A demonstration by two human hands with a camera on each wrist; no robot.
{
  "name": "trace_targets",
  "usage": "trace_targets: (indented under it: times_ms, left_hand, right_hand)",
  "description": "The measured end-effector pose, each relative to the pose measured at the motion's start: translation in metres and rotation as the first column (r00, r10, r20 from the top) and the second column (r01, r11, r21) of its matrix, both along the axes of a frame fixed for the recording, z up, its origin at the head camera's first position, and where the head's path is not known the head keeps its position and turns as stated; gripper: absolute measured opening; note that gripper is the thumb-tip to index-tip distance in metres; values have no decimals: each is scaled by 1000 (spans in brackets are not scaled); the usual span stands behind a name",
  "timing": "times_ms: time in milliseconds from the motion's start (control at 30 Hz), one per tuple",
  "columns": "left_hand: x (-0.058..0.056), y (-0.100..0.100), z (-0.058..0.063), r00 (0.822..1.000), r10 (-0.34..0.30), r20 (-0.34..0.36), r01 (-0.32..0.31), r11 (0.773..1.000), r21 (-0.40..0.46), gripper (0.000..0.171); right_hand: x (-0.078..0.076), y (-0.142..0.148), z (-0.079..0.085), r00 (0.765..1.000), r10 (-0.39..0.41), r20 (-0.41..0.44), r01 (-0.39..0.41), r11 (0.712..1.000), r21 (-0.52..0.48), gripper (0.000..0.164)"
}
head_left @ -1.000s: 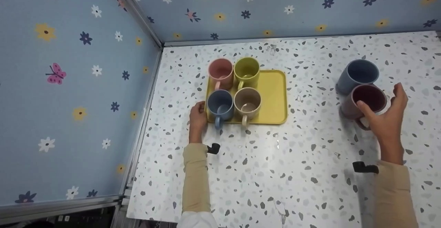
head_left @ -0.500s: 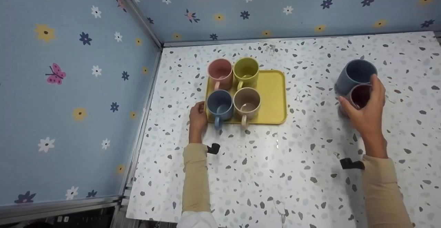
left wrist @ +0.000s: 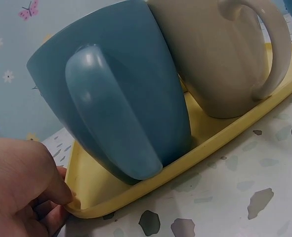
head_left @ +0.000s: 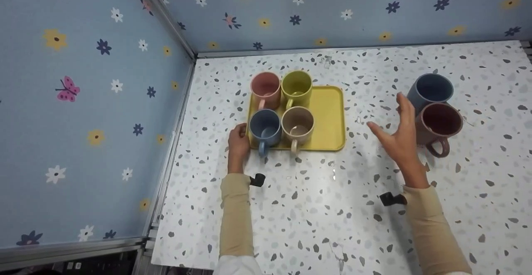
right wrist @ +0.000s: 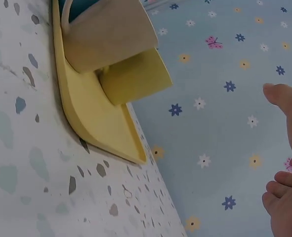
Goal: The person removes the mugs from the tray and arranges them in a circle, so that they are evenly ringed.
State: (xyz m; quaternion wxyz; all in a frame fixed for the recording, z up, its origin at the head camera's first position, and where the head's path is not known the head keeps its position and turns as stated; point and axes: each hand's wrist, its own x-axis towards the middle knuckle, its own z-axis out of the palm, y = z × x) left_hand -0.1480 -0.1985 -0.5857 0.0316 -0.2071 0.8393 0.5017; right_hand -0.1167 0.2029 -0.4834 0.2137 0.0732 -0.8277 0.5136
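My left hand (head_left: 239, 143) pinches the left rim of a yellow tray (head_left: 328, 119), its thumb over the edge in the left wrist view. On the tray stand a pink mug (head_left: 266, 90), a lime-green mug (head_left: 296, 88), a blue mug (head_left: 265, 126) and a beige mug (head_left: 297, 124). Fingers spread and holding nothing, my right hand (head_left: 401, 144) is above the table between the tray and a maroon mug (head_left: 438, 121). Behind the maroon mug, and partly covered by it, is another blue mug (head_left: 432, 90).
The speckled white table (head_left: 324, 212) carries everything. Blue flowered panels (head_left: 332, 11) rise along its back and left sides, meeting at a metal corner strip (head_left: 183, 38). The right part of the tray is bare yellow surface.
My right hand has left the maroon mug, which stays beside the blue one, and moved left towards the tray. The left hand and tray have not moved.
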Motion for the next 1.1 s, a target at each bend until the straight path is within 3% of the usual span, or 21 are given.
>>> trace_targets:
  times_ms: [67, 300, 533, 800, 1100]
  left_hand:
    - [0, 0, 1, 1000, 1, -7, -1, 1000, 1, 39]
    - [0, 1, 3, 1000, 10, 9, -10, 1000, 11, 36]
    - [0, 0, 1, 1000, 9, -2, -9, 1000, 3, 38]
    - [-1, 0, 1, 1000, 5, 20, -5, 1000, 7, 39]
    - [0, 1, 0, 1000, 5, 0, -5, 1000, 7, 41]
  right_hand:
    - [0, -8, 1, 999, 36, 10, -36, 999, -10, 87]
    - [-15, -18, -19, 994, 107, 11, -108, 993, 40, 91]
    - [-20, -39, -22, 983, 185, 24, -186, 981, 62, 94]
    - [-22, -68, -31, 965, 238, 107, -246, 967, 70, 94]
    - [-24, -99, -48, 941, 289, 175, -303, 951, 59, 94]
